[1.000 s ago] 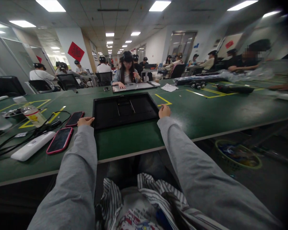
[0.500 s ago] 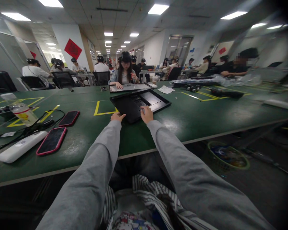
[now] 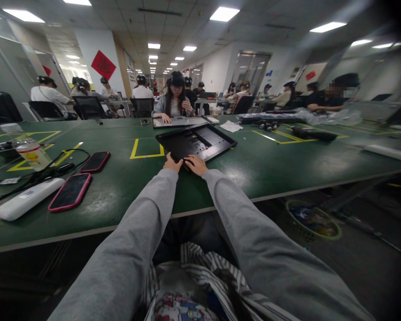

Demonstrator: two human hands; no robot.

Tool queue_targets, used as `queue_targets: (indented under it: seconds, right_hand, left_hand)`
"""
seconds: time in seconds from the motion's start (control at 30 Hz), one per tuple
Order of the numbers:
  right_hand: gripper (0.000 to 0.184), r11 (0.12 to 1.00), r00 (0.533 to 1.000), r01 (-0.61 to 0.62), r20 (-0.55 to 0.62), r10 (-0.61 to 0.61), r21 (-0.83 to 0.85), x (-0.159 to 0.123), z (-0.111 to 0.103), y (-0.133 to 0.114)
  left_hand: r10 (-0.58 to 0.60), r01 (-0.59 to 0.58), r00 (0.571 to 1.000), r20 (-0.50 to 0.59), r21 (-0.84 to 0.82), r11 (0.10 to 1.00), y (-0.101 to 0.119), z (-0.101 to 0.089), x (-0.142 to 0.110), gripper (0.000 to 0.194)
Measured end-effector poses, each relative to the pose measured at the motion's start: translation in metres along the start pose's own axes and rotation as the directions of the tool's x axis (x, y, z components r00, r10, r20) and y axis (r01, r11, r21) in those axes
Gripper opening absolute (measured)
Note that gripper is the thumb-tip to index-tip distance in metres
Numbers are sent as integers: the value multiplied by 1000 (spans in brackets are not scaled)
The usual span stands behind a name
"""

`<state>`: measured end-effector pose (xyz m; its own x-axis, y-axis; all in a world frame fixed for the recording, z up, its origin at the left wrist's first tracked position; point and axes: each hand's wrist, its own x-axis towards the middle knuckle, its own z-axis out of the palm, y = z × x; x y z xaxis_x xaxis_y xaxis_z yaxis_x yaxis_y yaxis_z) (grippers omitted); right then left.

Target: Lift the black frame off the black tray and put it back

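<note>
A flat black panel casing (image 3: 180, 141) with a recessed cut-out lies at an angle on the green table, one corner towards me. At its near left edge, my left hand (image 3: 173, 163) is closed on the rim with the thumb on top. Close beside it, my right hand (image 3: 196, 165) grips the near corner, with its fingers over the top and pointing left. The undersides of both hands' grips are hidden.
Two phones in red cases (image 3: 70, 192), a white power bank (image 3: 28, 199), black cables and a bottle (image 3: 30, 149) lie or stand left. Opposite, a person (image 3: 175, 100) works at another panel (image 3: 180, 121). Plastic-wrapped items (image 3: 277, 116) lie far right. A basket (image 3: 314, 220) stands on the floor.
My right hand has slid left and nearer, from the casing's surface to its near corner. My left hand has moved slightly right along the edge. The casing has turned a little.
</note>
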<state>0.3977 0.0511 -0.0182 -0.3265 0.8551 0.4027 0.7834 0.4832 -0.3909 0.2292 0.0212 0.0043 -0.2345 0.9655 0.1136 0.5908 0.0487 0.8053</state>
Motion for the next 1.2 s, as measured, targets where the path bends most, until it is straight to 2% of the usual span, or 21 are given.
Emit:
queue_targets:
  seconds: [0.1,0.2,0.27,0.37,0.47,0.57,0.73,0.83,0.97,1.03,1.13,1.2]
  right_hand:
    - [46,998,998,53,33,-54,32,0,1,0]
    - [49,999,998,40,40,-41,9,1,2,6]
    - [48,999,999,-19,29,21,-36,2,1,13]
    - [45,994,996,-88,16,89,-63,3,-2,24]
    - [43,992,994,-108,-17,107,-71,2,-7,31]
    - [41,985,987,-134,-104,123,-111,1,-9,32]
    - [43,957,953,-244,-219,207,-156,-2,-9,35]
    - [44,922,910,-355,-281,303,-154,-2,-9,41]
    - [47,878,865,-456,-303,399,-144,-3,-12,42]
    - [47,874,855,-459,-349,384,-162,-4,-16,38]
    - [48,883,842,-422,-450,298,-206,-6,-25,33]
    - [51,879,836,-443,-434,335,-177,-8,-30,33]
  left_hand:
    - [-31,32,999,-36,19,999,-3,-6,2,84]
    - [-43,51,994,-97,85,995,-16,-26,11,77]
    - [-30,51,990,-138,153,987,-32,-46,21,66]
    - [-64,119,975,-213,259,958,-64,-86,37,54]
    - [-60,142,970,-236,347,927,-96,-126,48,51]
    - [-47,154,963,-264,399,904,-117,-153,50,50]
    - [-36,178,950,-312,442,879,-130,-162,51,52]
    - [-29,167,955,-295,456,874,-133,-165,56,51]
    - [-32,164,959,-282,459,873,-139,-176,60,51]
    - [-31,157,963,-266,468,869,-143,-183,59,51]
    - [-29,159,963,-267,480,863,-148,-194,54,50]
    - [-32,172,956,-290,473,864,-151,-200,49,51]
